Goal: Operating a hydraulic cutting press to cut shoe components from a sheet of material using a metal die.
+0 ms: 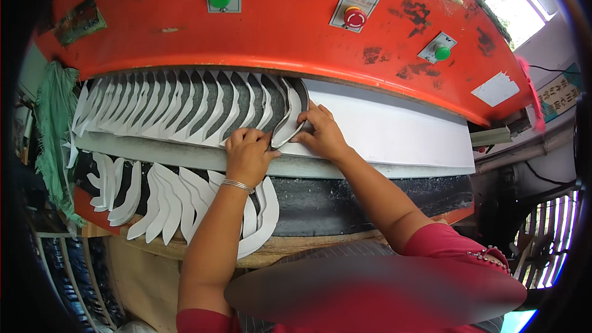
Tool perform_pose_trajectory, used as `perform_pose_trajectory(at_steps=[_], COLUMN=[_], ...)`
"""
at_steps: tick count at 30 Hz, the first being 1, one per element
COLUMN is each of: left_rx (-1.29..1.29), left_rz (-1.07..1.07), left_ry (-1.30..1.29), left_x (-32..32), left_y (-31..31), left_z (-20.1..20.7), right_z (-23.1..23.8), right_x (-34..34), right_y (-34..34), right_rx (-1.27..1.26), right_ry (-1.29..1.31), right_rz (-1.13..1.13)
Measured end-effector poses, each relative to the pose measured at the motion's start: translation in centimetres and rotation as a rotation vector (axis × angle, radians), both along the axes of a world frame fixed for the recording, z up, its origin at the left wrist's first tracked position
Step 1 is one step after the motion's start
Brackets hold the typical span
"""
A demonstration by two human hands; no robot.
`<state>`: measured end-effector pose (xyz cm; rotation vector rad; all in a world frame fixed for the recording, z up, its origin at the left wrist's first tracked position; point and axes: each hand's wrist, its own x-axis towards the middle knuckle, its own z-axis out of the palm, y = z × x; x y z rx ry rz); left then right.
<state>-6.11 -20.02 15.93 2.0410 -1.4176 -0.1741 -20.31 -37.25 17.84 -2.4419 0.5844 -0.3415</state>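
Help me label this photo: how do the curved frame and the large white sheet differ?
The curved frame is narrow, with a dark rim; the large white sheet is broad and plain. The right hand pinches the frame's edge; the sheet spreads flat toward the right.

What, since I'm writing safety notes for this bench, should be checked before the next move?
1. Metal frame steadied: ok, the left hand and right hand both touch it.
2. Hands clear of the frame: not ok, for the same reason.
3. White sheet flat: ok, its broad plain part to the right looks flat.
4. Loose white pieces away from the frame: ok, they lie nearer the person, on the dark surface.
5. Red button pressed in: cannot tell.
6. Machine switched off: cannot tell.
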Motion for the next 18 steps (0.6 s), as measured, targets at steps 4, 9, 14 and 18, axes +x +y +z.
perform_pose_trajectory(at_steps=[4, 9, 14, 18], left_rx=[0.162, -0.198, -0.484, -0.308], left_rz=[-0.057, 0.088, 0.256, 0.187], left_ry=[0.122, -0.01, -0.275, -0.156], left_x=[1.4, 6.9, 12.0, 12.3], left_y=[-0.4, -3.0, -8.2, -8.0], left_z=[1.7, 6.8, 13.8, 15.5], right_z=[1.2, 9.8, 16.1, 16.9], right_x=[0.0, -3.3, -4.0, -4.8], right_y=[-0.7, -6.7, -15.5, -15.4], right_rx=[0.068, -0.493, -0.797, -0.81], right_ry=[0.025, -0.633, -0.67, -0.415], right_rz=[-0.005, -0.354, -0.816, -0.884])
